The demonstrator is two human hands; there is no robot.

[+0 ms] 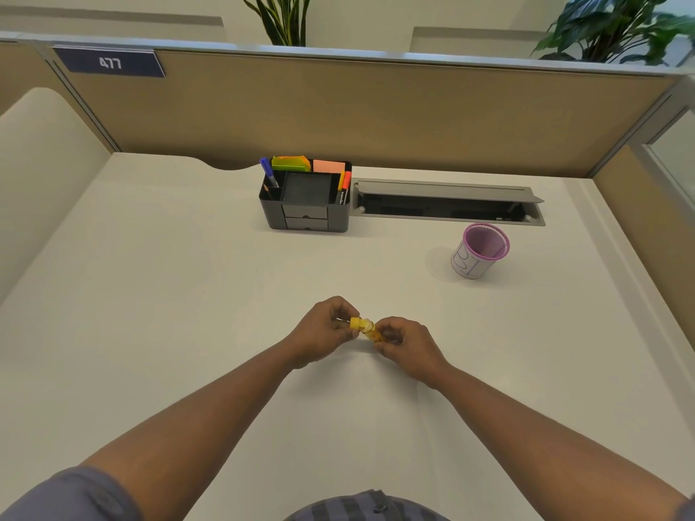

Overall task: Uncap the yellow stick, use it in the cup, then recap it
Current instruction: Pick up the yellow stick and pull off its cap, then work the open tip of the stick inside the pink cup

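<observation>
A short yellow stick (370,332) is held between both hands just above the middle of the white desk. My left hand (323,330) pinches the yellow cap (355,323) at the stick's left end. My right hand (408,345) grips the stick's body from the right, covering its other end. The cap looks joined to the stick or right at its mouth; I cannot tell which. A pink mesh cup (481,251) with a white paper label stands upright at the right rear of the desk, well apart from both hands.
A black desk organiser (306,208) with pens, markers and sticky notes stands at the back centre. Right of it is an open grey cable tray (447,203) set into the desk. Tan partition walls (376,114) close the back and right sides.
</observation>
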